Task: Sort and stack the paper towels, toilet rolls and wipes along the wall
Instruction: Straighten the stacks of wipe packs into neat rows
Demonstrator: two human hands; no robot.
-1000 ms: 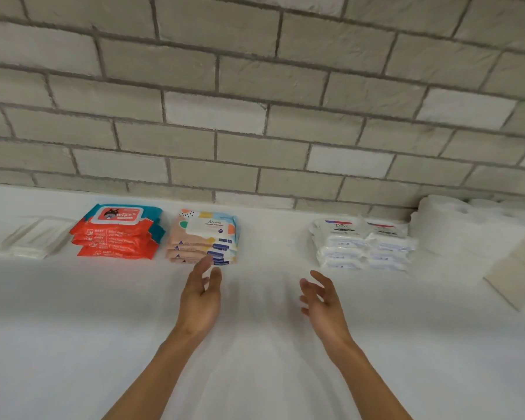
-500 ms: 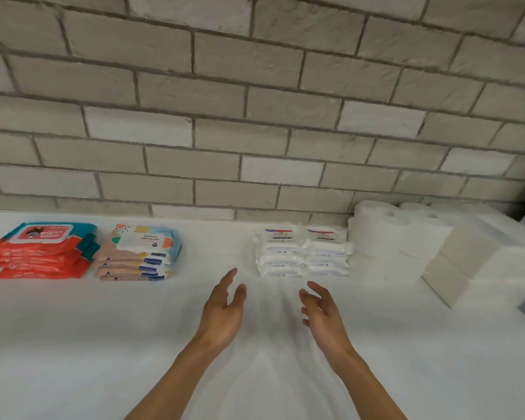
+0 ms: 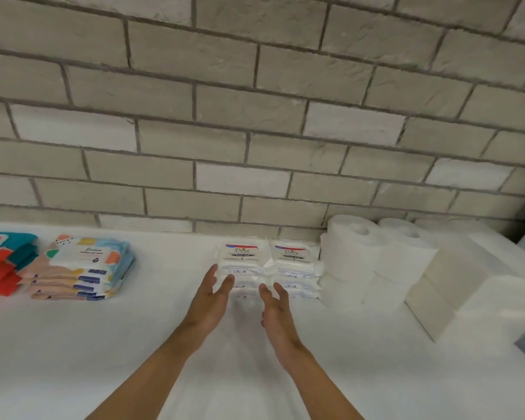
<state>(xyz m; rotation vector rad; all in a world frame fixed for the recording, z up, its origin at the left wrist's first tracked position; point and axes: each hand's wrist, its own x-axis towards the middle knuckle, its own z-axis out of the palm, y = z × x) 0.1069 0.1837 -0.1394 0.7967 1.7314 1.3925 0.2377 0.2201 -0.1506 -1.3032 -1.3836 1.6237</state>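
Reaching forward in the head view: both my forearms run up from the bottom edge over the white counter (image 3: pixel 103 359), converging toward the brick wall (image 3: pixel 255 116). My left hand (image 3: pixel 208 301) is edge-on, palm turned inward, fingers straight and slightly apart, holding nothing. My right hand (image 3: pixel 275 310) mirrors it, palm inward, fingers loosely extended, also empty.

My fingertips (image 3: pixel 229 280) overlap the front of the left white wipes stack (image 3: pixel 243 259); I cannot tell whether they touch it or hover just short. The right white wipes stack (image 3: pixel 296 262) sits against it, both close to the wall. Toilet rolls (image 3: pixel 352 253) are stacked just right of those. Next come the folded paper towels (image 3: pixel 467 283), whose far end is cut off by the frame.

The patterned wipes stack (image 3: pixel 82 268) lies well to the left. The red-and-teal wipes stack (image 3: pixel 0 268) is beside it, cut by the left edge. Small print on the packs is too blurred to read.
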